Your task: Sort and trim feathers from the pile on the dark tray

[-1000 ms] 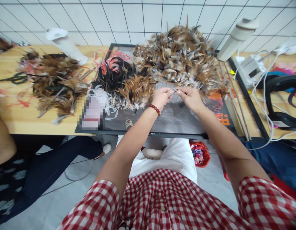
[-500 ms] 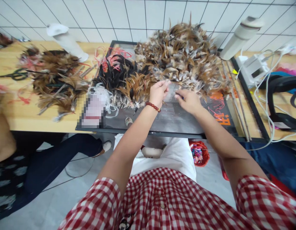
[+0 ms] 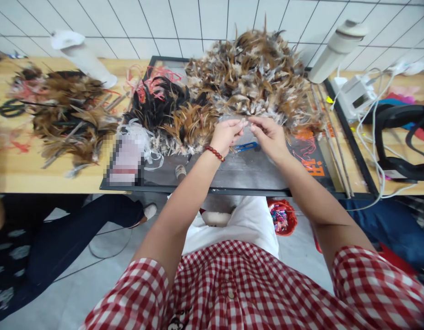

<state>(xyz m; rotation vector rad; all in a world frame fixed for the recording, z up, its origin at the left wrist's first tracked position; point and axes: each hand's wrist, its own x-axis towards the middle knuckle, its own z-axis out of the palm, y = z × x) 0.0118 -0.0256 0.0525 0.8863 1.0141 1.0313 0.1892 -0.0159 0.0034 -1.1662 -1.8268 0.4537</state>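
My left hand point(image 3: 227, 134), with a red bead bracelet point(image 3: 214, 153) at the wrist, is closed in a pinch. A small pale bit shows at its fingertips, too small to name. My right hand point(image 3: 269, 138) meets it there, thumb and forefinger pinched together; what they hold is hidden. Below the fingers, blue thread snips point(image 3: 245, 147) lie on the dark board point(image 3: 212, 172). Just beyond my hands rises a large heap of brown and white feathers point(image 3: 249, 78). Left of that are tufts of black feathers point(image 3: 160, 103) and ginger-brown feathers point(image 3: 191, 120).
White ribbon point(image 3: 138, 133) lies at the board's left, near more feathers point(image 3: 71, 114) and scissors point(image 3: 8, 108). Thin sticks point(image 3: 332, 142), a bottle point(image 3: 337, 50), a power strip point(image 3: 356, 98) and cables stand or lie right. A person's leg point(image 3: 91, 227) is at left.
My right hand has moved up and left, its fingertips now meeting my left hand's. The blue thread snips have come into sight on the board. The whole view has shifted slightly.
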